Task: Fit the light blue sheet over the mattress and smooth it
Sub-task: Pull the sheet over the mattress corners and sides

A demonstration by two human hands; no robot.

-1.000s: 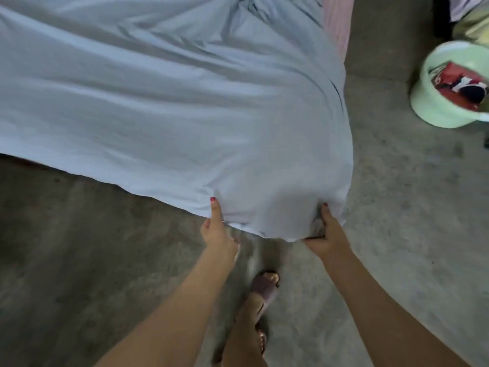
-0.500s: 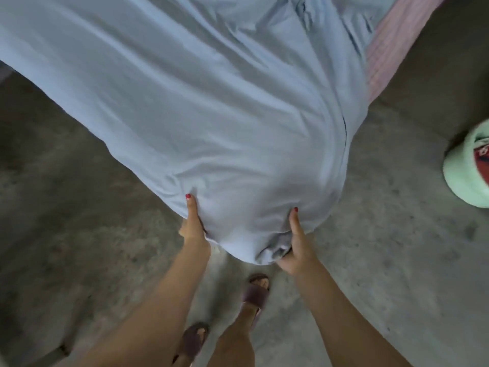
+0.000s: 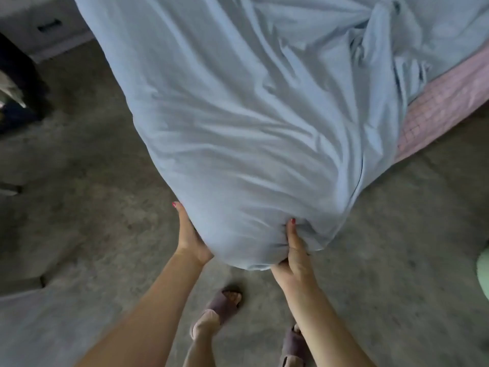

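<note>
The light blue sheet [image 3: 251, 123] drapes over the near corner of the mattress, wrinkled and bunched toward the upper right. A strip of the pink checked mattress [image 3: 436, 109] shows bare at the right. My left hand [image 3: 189, 235] cups the sheet-covered corner from the left, thumb up along the fabric, its fingers hidden under the corner. My right hand [image 3: 295, 250] grips a gathered fold of the sheet at the corner's lower right, thumb pressed into the cloth.
Bare concrete floor [image 3: 383, 247] surrounds the corner. My feet in grey slippers [image 3: 225, 303] stand just below the corner. A pale green basin [image 3: 483, 268] peeks in at the right edge. Grey furniture [image 3: 39, 27] and dark items sit upper left.
The view has swung so the corner points down at me and more pink mattress shows. Both hands stayed on the corner; the right now bunches the fabric more tightly.
</note>
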